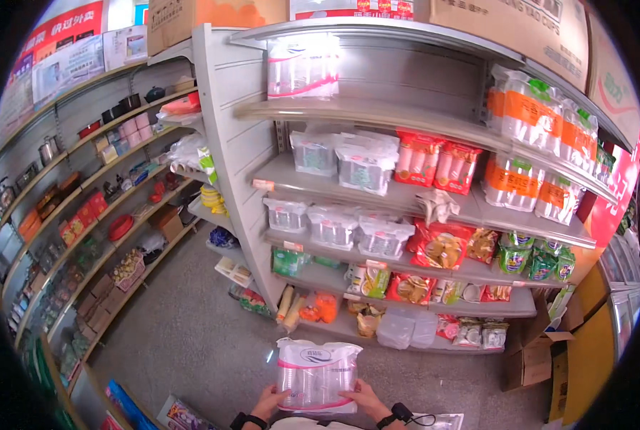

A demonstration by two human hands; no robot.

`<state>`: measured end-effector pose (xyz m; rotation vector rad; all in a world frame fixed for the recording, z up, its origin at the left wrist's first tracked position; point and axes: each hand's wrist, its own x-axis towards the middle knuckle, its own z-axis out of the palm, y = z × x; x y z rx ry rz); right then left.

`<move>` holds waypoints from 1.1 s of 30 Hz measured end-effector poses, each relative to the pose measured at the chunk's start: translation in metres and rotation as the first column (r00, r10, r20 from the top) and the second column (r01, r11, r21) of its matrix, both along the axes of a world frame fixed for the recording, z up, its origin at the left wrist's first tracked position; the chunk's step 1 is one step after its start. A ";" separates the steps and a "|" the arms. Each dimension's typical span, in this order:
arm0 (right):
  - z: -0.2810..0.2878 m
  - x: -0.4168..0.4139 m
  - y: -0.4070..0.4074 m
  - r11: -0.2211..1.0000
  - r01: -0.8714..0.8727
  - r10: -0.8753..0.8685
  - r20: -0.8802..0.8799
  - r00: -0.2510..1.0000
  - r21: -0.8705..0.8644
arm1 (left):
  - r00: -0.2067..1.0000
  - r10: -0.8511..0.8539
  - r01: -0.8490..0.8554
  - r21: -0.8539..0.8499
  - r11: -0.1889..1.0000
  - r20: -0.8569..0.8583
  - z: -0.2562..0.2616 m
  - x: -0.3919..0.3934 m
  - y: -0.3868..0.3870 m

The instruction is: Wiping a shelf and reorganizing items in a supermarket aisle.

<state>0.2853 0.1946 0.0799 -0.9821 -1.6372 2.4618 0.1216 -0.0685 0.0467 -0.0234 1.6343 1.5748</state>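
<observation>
A clear plastic pack of stacked disposable cups [317, 376], white and pink at its top, is held upright in front of me at the bottom centre. My left hand [269, 402] grips its left side low down. On the opposite side my right hand [367, 402] has hold of the lower right edge. Ahead stands a grey metal shelf unit. A similar pink-and-white pack [303, 69] sits at the left of its top bay. Wrapped clear boxes [368, 164] stand on the level below, beside red packs [418, 158].
A crumpled cloth [438, 205] hangs over one shelf edge. Orange-labelled cup packs [534, 115] fill the right end. An open carton [529, 360] stands on the floor at right. Curved shelves with pots [48, 149] and housewares run along the left, past a grey floor [175, 306].
</observation>
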 end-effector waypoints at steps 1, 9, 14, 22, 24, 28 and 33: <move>-0.001 -0.022 -0.003 1.000 0.003 -0.003 -0.001 1.000 0.013 | 0.998 0.066 -0.067 -0.012 0.998 -0.021 0.015 -0.012 -0.002; 0.140 -0.191 0.027 0.956 0.162 -0.060 -0.377 0.924 0.244 | 0.684 -0.019 0.126 0.092 0.988 -0.729 0.133 -0.206 0.050; 0.324 -0.283 0.058 0.815 0.341 0.017 -0.607 0.795 0.469 | 0.349 0.084 0.163 0.148 0.975 -0.934 0.315 -0.305 0.105; 0.476 -0.377 0.126 0.557 0.658 0.225 -0.855 0.468 0.507 | -0.066 0.411 0.147 0.399 0.905 -0.909 0.484 -0.403 0.197; 0.497 -0.410 0.141 0.577 0.697 0.200 -0.901 0.385 0.426 | -0.188 0.487 0.176 0.459 0.871 -0.853 0.506 -0.435 0.222; 0.546 -0.449 0.179 0.585 0.684 0.239 -0.898 0.369 0.436 | -0.225 0.463 0.145 0.440 0.886 -0.858 0.549 -0.485 0.273; 0.572 -0.491 0.235 0.516 0.694 0.314 -0.865 0.391 0.501 | -0.132 0.362 0.240 0.324 0.915 -0.923 0.575 -0.531 0.315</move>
